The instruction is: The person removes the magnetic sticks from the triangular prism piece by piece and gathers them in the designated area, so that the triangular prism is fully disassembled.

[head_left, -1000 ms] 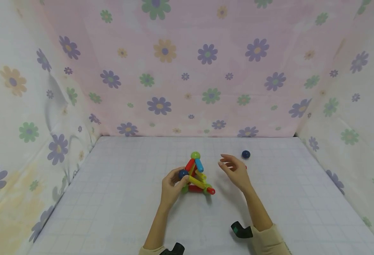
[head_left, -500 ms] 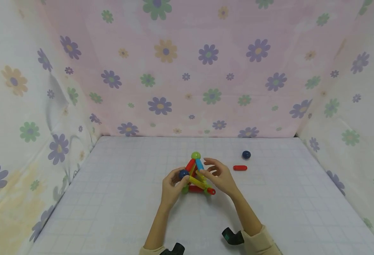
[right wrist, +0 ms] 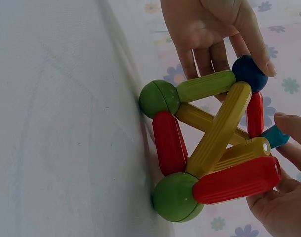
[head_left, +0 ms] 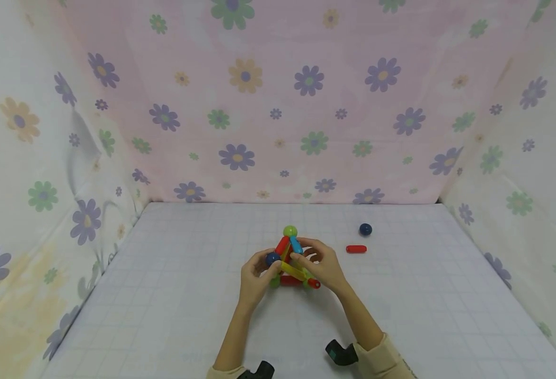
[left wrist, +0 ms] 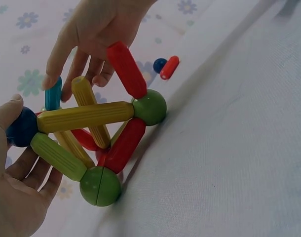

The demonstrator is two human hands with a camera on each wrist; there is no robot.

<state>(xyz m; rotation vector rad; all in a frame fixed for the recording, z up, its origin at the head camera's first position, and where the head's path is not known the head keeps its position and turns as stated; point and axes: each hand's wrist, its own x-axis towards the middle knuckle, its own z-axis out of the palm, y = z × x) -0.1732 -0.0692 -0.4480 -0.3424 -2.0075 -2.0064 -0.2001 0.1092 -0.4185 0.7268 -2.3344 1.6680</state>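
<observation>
A structure of magnetic sticks and balls stands mid-table, built of red, yellow and green sticks (left wrist: 59,157) with green balls (right wrist: 177,196) at its corners. My left hand (head_left: 255,279) pinches its dark blue corner ball (left wrist: 22,127) between thumb and fingers. From the opposite side my right hand (head_left: 322,266) pinches a light blue stick (head_left: 296,245), which runs down from the top green ball (head_left: 290,231). A red stick (right wrist: 238,180) and a yellow stick (right wrist: 244,154) each show a bare end. The right fingers partly hide the structure's right side.
To the right on the table lie a loose red stick (head_left: 356,249) and, behind it, a loose dark blue ball (head_left: 365,229). Flowered cloth walls (head_left: 278,173) rise at the back and both sides. Dark wrist devices (head_left: 341,352) sit near both sleeves.
My right hand has moved left from beside the loose red stick to the structure and now pinches the light blue stick. The left hand has stayed on the dark blue ball.
</observation>
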